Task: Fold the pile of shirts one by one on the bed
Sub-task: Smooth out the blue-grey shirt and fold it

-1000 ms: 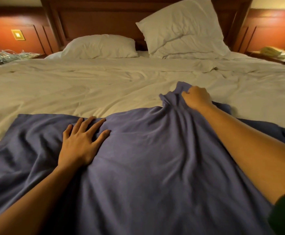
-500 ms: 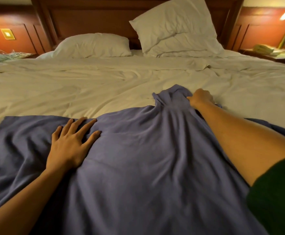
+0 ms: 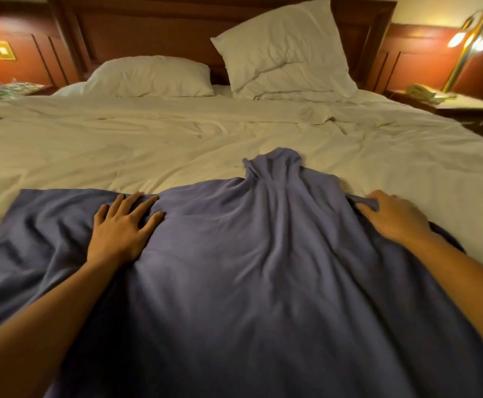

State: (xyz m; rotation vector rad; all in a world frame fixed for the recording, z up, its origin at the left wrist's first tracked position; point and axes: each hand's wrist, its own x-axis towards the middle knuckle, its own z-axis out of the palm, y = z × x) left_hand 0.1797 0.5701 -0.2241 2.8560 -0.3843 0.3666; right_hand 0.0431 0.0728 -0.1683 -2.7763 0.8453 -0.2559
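blue shirt (image 3: 257,254) spread along the bed's (image 3: 148,145) near edge. left hand (image 3: 122,228) flat on it, fingers splayed; right hand (image 3: 395,216) at its right border, whether pinching cloth cannot be told.

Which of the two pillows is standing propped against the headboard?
The tall pillow on the side of the lamp: it leans upright against the headboard, while the low pillow lies flat on the bed.
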